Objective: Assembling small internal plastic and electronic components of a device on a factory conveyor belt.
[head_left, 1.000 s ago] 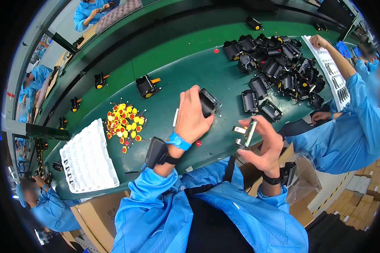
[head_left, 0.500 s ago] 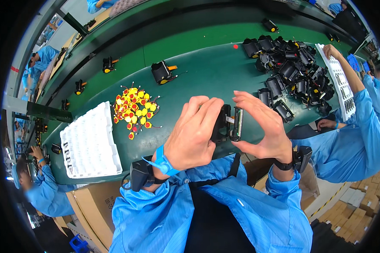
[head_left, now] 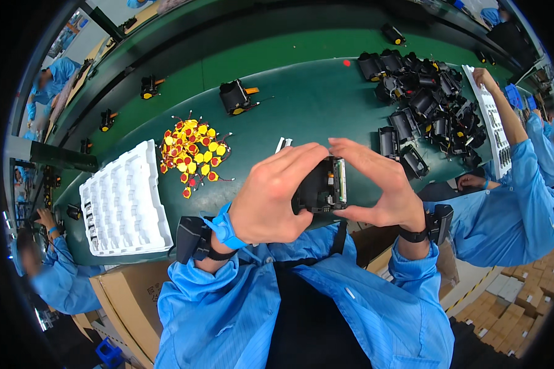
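Head view: the left hand (head_left: 271, 200) wraps over a black housing (head_left: 312, 189) with its fingers on the far side and thumb on the near side, a grip that seems chosen to steady it while leaving its right side exposed. The right hand (head_left: 389, 192) is curved into a wide C, pinching a slim circuit part (head_left: 341, 183) by its two ends, probably to keep its long face uncovered. That part lies right against the housing, above the near side of the green table (head_left: 295, 86); whether it is seated cannot be told. A white strip (head_left: 281, 145) lies just beyond the left fingers. Farther left, a pile of yellow-and-red wired pieces (head_left: 194, 150) sits beside a white tray (head_left: 132, 206), apparently within easy reach. Beyond, a lone housing with an orange tab (head_left: 234, 97) stands apart from the heap of black housings (head_left: 428, 101) at right, near a co-worker's hand (head_left: 484, 79) on another white tray (head_left: 487, 101).
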`<state>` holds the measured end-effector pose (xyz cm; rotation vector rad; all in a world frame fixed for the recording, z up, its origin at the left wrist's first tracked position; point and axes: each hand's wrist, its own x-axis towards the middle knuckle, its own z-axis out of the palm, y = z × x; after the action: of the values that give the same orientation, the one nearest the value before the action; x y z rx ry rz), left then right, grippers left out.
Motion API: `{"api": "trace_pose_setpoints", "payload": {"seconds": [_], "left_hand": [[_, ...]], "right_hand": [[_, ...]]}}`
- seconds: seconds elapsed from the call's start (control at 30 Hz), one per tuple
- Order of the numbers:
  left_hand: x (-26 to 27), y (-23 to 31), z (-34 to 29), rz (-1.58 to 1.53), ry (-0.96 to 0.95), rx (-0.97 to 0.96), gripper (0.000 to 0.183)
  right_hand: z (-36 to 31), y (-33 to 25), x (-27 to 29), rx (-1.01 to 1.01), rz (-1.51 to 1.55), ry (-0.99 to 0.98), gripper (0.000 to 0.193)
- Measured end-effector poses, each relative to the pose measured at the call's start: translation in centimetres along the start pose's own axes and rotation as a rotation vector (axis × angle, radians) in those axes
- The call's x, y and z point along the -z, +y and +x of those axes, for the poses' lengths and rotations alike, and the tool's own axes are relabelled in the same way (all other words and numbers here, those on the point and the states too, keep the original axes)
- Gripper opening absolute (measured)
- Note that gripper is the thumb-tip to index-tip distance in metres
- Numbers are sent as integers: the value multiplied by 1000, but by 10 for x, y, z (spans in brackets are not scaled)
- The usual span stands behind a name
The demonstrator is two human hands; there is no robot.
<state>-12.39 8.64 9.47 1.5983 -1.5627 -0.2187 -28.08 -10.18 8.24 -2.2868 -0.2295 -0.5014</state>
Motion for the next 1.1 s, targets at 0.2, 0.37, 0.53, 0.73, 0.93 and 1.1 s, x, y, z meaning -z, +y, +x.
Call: {"api": "trace_pose_setpoints", "payload": {"seconds": [0.2, 0.37, 0.53, 0.73, 0.93, 1.1], "left_hand": [[-1, 1, -1, -118, 29, -20, 68], [1, 3, -2, -112, 6, 63, 69], [4, 8, -8, -167, 68, 152, 69], [-5, 8, -14, -92, 215, 97, 66], [-10, 11, -22, -126, 170, 91, 67], [-14, 15, -20, -153, 113, 76, 75]], "right_hand": [[-2, 1, 8, -19, 59, -62, 80], [6, -7, 9, -54, -8, -167, 81], [0, -26, -13, -72, -125, -206, 96], [-3, -26, -46, -214, -58, -30, 95], [-22, -27, -28, -288, 132, 284, 16], [-12, -30, -49, -355, 82, 370, 15]]}}
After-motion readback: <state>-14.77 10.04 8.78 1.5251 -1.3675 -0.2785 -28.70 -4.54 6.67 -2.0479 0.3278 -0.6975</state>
